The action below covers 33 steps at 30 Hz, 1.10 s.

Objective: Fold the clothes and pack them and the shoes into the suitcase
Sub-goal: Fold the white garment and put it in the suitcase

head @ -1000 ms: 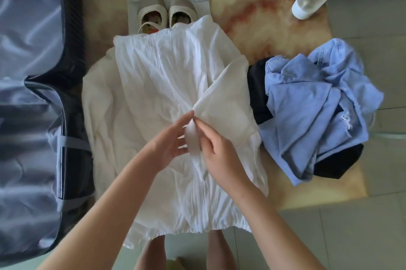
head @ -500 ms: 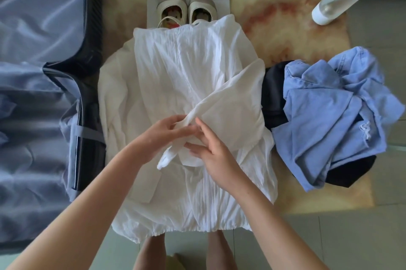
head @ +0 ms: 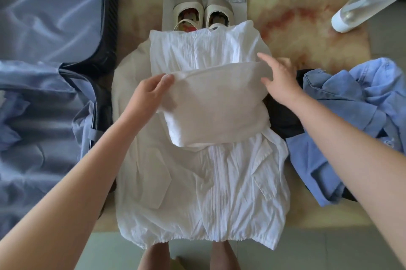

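Note:
A white zip jacket [head: 219,181] lies spread on the mat in front of me, zipper up. One sleeve [head: 215,107] is folded across its chest. My left hand [head: 149,91] pinches the sleeve's left end between thumb and fingers. My right hand [head: 279,80] lies with straight fingers on the sleeve's right end. A pair of cream shoes [head: 202,14] stands on a plastic bag just beyond the jacket's collar. The open suitcase [head: 44,71] with its blue lining lies at the left. A blue denim garment [head: 351,120] sits crumpled over a dark garment [head: 283,120] at the right.
The beige and red patterned mat [head: 296,27] lies on a tiled floor [head: 109,252]. A clear bottle with a white cap [head: 360,6] leans in at the upper right. My bare legs [head: 153,256] show below the jacket's hem.
The hands have moved apart from the jacket's middle. The sleeve that was bunched between them now lies stretched flat across the chest. The camera has shifted, showing more of the suitcase.

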Tool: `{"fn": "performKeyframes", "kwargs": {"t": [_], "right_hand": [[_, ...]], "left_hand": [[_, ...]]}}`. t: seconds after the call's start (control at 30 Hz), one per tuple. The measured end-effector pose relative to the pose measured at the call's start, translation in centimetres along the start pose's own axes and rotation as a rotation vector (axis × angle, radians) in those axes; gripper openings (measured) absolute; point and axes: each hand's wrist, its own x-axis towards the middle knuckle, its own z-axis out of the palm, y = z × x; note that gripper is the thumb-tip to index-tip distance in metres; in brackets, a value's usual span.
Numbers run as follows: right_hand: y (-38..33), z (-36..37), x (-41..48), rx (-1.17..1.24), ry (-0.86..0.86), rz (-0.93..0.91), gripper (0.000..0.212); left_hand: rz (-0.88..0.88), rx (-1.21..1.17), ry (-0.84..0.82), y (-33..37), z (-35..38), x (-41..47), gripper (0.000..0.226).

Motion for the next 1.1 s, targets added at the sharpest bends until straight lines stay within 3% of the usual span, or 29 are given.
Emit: {"fn": "performKeyframes", "kwargs": {"t": [0.13,0.23,0.37,0.5,0.6,0.7,0.8,0.9,1.03,1.1], "right_hand": [[1.7,0.6,3.2,-0.261,0.052,-0.073,0.031],[2.2,-0.3,4.2,-0.18,0.168,-0.073,0.013],[1.2,-4.9,5.6,-0.057,0.3,-0.149,0.02],[-0.6,-8.4,8.6,-0.163,0.337,-0.167,0.033],[-1.0,-8.0,9.6,-0.29,0.277,-0.128,0.033],[-0.5,-6.9,9.1,-0.359,0.232,-0.064,0.03],[0.6,-5.9,8.6,-0.389,0.262,-0.056,0.03],[1.7,-5.5,8.9,-0.406,0.298,-0.069,0.03],[2.7,-4.8,9.2,-0.455,0.397,-0.086,0.023],[2.0,-3.9,8.7,-0.423,0.45,-0.106,0.03]], "left_hand": [[0.002,0.142,0.003,-0.8,-0.1,1.2,0.037],[0.023,0.229,0.027,-1.1,0.0,1.9,0.037],[0.085,0.353,0.117,-1.2,-0.1,3.2,0.044],[0.096,0.374,0.233,-0.3,-0.4,5.3,0.042],[0.013,0.389,0.194,-0.4,-0.1,6.6,0.043],[0.007,0.557,0.078,-1.1,0.0,7.1,0.065],[0.022,0.616,0.062,-1.8,0.0,7.8,0.047],[-0.001,0.544,0.17,-1.6,-0.1,8.4,0.026],[-0.033,0.457,0.292,-1.1,0.1,9.0,0.023],[-0.062,0.436,0.328,-1.4,0.1,9.2,0.023]]}}
